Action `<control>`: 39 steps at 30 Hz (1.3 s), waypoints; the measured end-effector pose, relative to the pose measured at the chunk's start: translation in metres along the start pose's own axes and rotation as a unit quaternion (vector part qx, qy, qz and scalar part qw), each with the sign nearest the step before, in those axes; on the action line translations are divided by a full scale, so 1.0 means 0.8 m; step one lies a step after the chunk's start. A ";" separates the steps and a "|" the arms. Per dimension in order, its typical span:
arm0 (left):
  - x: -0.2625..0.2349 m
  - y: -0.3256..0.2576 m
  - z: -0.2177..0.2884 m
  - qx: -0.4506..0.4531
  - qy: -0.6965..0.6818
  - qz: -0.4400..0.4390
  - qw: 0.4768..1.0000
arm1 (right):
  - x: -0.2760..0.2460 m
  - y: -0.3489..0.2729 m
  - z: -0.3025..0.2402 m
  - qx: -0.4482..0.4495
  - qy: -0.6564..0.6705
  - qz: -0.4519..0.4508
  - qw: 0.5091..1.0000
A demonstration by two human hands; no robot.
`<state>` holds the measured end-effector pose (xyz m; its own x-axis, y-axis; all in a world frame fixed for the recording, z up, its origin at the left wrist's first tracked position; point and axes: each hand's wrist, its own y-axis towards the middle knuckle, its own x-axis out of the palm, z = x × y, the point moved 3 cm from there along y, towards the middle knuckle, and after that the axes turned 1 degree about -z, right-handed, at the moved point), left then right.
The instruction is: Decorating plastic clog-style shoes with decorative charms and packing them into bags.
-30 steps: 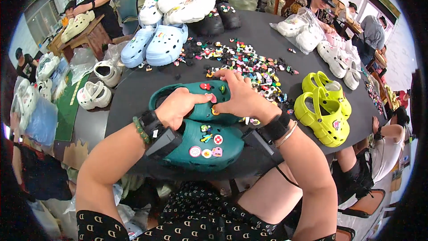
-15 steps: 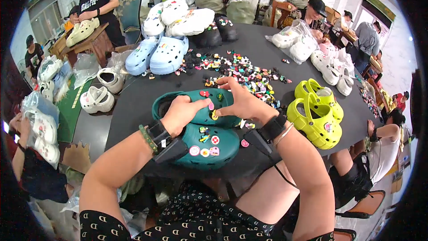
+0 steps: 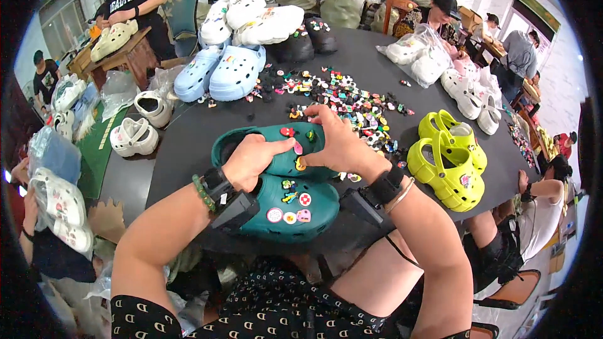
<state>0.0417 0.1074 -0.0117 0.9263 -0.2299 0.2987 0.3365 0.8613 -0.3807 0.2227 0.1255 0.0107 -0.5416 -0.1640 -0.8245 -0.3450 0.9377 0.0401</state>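
Note:
Two dark green clogs lie side by side on the black-topped table in front of me. On the far green clog (image 3: 282,166), my left hand (image 3: 248,158) grips the side by the foot opening, its thumb stretched toward a pink charm (image 3: 298,148). My right hand (image 3: 345,145) curls over the toe of the same clog, its thumb pressing at a yellow charm (image 3: 300,163). Red and green charms sit farther up on that shoe. Several charms decorate the near green clog (image 3: 282,229), including a red-cross one; neither hand's fingers rest on its toe.
Loose shoe charms (image 3: 352,97) are heaped beyond my hands. Lime clogs (image 3: 449,179) stand to the right, light blue clogs (image 3: 235,75) at the far left. White clogs in a plastic bag (image 3: 414,56) lie far right. Co-workers sit and stand around.
The view has shifted slightly. My hands keep almost the same hold on the far clog. At the left edge, another person's bagged white clogs have moved a little.

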 end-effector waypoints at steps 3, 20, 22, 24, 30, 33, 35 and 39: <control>-0.001 -0.001 0.001 0.005 0.015 0.010 1.000 | 0.002 -0.005 -0.017 0.012 -0.035 0.044 0.998; -0.010 -0.003 0.003 0.087 0.361 0.017 0.928 | 0.000 0.006 0.015 -0.051 0.060 -0.012 0.997; -0.009 -0.001 0.002 0.096 0.332 0.036 0.938 | 0.000 0.007 0.018 -0.057 0.070 -0.019 0.996; -0.008 0.001 -0.004 0.103 0.303 0.056 0.946 | -0.001 0.007 0.022 -0.052 0.113 -0.037 0.992; -0.005 -0.001 -0.008 0.138 0.247 0.096 0.954 | -0.005 0.010 0.016 -0.035 0.097 -0.040 0.994; -0.015 0.006 -0.012 0.079 0.240 0.041 0.967 | -0.003 0.012 0.016 -0.035 0.061 -0.033 0.997; -0.018 0.005 -0.009 0.076 0.277 0.037 0.957 | -0.003 0.011 0.012 -0.061 0.038 -0.008 0.997; -0.020 0.006 -0.008 0.072 0.248 0.017 0.966 | 0.003 0.013 0.017 -0.041 0.048 0.004 0.998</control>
<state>0.0293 0.1125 -0.0240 0.9153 -0.3593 -0.1821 0.3111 0.9177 -0.2471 0.2281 0.1388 0.0015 -0.6142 -0.1886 -0.7662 -0.4000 0.9114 0.0963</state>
